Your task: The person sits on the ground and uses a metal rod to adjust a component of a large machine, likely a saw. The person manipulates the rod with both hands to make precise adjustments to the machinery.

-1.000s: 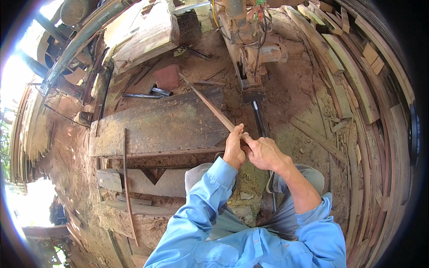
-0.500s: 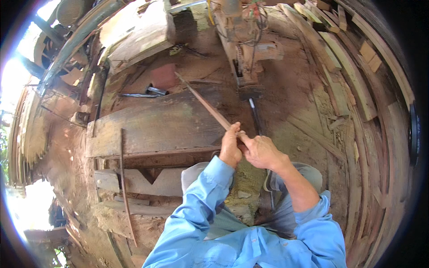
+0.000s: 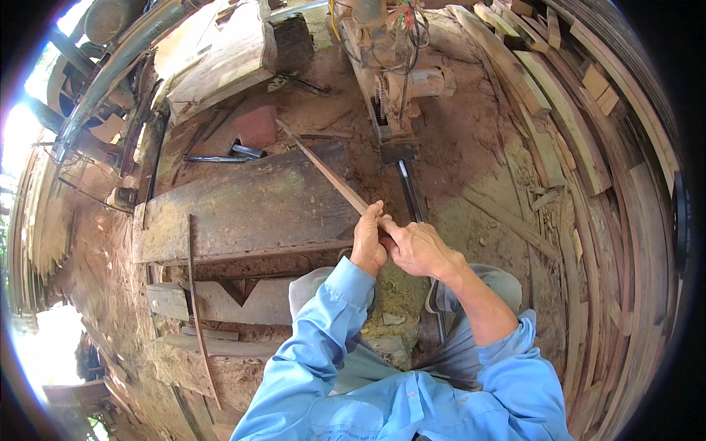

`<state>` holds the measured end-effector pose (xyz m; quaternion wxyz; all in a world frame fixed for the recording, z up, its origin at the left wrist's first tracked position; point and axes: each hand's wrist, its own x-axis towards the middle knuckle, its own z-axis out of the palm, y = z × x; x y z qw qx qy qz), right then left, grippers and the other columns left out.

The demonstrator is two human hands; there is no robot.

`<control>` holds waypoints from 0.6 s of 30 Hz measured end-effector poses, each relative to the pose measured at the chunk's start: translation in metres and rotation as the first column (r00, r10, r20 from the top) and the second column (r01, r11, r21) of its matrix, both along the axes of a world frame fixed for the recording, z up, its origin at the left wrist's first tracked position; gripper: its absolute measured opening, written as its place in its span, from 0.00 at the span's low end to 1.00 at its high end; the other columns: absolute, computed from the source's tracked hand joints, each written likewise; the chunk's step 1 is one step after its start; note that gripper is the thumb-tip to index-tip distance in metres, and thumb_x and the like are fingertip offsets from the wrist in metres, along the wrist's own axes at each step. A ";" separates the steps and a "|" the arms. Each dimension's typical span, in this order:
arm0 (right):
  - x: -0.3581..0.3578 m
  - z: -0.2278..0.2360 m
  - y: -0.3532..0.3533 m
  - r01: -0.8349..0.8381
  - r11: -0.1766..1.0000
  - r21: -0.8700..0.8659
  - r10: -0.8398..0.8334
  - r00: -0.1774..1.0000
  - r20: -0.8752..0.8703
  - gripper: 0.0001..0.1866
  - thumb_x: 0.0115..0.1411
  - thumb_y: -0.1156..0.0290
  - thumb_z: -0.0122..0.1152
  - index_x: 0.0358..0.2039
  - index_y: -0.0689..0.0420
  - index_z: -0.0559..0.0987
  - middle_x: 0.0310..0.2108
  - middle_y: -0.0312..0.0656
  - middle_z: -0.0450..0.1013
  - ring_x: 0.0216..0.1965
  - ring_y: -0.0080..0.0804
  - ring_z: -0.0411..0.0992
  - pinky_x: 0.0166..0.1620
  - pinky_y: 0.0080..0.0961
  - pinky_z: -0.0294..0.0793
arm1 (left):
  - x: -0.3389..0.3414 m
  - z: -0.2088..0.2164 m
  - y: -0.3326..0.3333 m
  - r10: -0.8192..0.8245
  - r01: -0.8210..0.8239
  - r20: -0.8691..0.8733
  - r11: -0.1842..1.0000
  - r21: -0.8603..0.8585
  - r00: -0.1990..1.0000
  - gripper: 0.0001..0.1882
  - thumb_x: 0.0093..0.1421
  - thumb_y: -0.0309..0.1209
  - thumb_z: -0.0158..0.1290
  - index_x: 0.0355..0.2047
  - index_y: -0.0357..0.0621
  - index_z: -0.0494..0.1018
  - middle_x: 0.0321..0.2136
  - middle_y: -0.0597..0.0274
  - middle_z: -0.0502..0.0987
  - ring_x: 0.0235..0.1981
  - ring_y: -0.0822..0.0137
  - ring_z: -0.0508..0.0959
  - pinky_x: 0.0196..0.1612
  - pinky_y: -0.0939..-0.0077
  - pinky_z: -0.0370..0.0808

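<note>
A long, thin wooden strip (image 3: 328, 176) slants away to the far left, tapering toward its far end. Its near end is closed in both hands, above the edge of a broad, thick plank (image 3: 243, 209). My left hand (image 3: 368, 241) grips the strip with the thumb along it. Close against it, my right hand (image 3: 421, 250) has its fingers wrapped round the butt end, which is mostly hidden. Beyond the plank lie a hammer (image 3: 247, 151) and a reddish block (image 3: 257, 126).
A rusty machine with a motor (image 3: 430, 83) stands ahead, a metal rail (image 3: 409, 187) running from it toward me. Long boards (image 3: 570, 121) are stacked along the right. At left, a thin stick (image 3: 195, 309) leans across a notched board (image 3: 265, 300). A heavy timber slab (image 3: 220, 70) lies far left.
The whole view has shifted slightly, so the scene sits a little further left. Both hands keep their hold on the wooden strip.
</note>
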<state>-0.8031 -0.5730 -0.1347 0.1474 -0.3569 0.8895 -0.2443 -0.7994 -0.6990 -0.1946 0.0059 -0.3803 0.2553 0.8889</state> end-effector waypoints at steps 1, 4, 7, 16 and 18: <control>0.000 -0.001 0.000 -0.002 1.000 -0.004 0.002 1.000 -0.008 0.19 0.55 0.70 0.51 0.47 0.63 0.69 0.22 0.59 0.74 0.26 0.59 0.74 0.34 0.51 0.73 | 0.000 -0.001 0.000 -0.007 0.007 0.006 1.000 -0.003 1.000 0.12 0.56 0.33 0.58 0.30 0.42 0.66 0.21 0.61 0.70 0.23 0.67 0.73 0.28 0.73 0.76; 0.000 -0.004 0.001 -0.004 1.000 -0.016 0.004 1.000 -0.026 0.18 0.55 0.69 0.52 0.45 0.64 0.70 0.22 0.59 0.74 0.26 0.59 0.74 0.33 0.51 0.73 | 0.000 0.000 0.000 -0.009 0.009 0.010 1.000 -0.001 1.000 0.12 0.56 0.33 0.58 0.30 0.42 0.66 0.22 0.61 0.70 0.23 0.67 0.73 0.28 0.73 0.76; -0.001 -0.003 0.002 0.000 1.000 -0.020 0.000 1.000 -0.029 0.18 0.55 0.69 0.52 0.46 0.64 0.70 0.21 0.59 0.74 0.25 0.59 0.74 0.33 0.51 0.73 | 0.001 0.002 0.001 0.010 -0.010 0.003 1.000 -0.010 1.000 0.12 0.57 0.33 0.58 0.29 0.42 0.66 0.22 0.61 0.70 0.24 0.67 0.73 0.29 0.73 0.77; -0.001 0.000 0.002 -0.003 1.000 -0.001 0.003 1.000 -0.024 0.22 0.55 0.70 0.52 0.50 0.62 0.69 0.22 0.59 0.74 0.26 0.58 0.74 0.33 0.50 0.73 | 0.000 0.003 0.001 0.022 -0.021 0.023 1.000 -0.009 0.999 0.12 0.57 0.33 0.58 0.29 0.42 0.67 0.22 0.61 0.70 0.25 0.67 0.74 0.30 0.72 0.77; -0.002 -0.002 0.002 -0.005 0.999 0.035 0.005 1.000 -0.001 0.25 0.56 0.71 0.51 0.55 0.60 0.66 0.22 0.58 0.74 0.27 0.58 0.74 0.34 0.50 0.73 | 0.000 0.002 0.001 0.017 -0.017 0.020 1.000 -0.001 1.000 0.11 0.57 0.33 0.58 0.28 0.42 0.67 0.22 0.61 0.71 0.25 0.67 0.74 0.30 0.72 0.77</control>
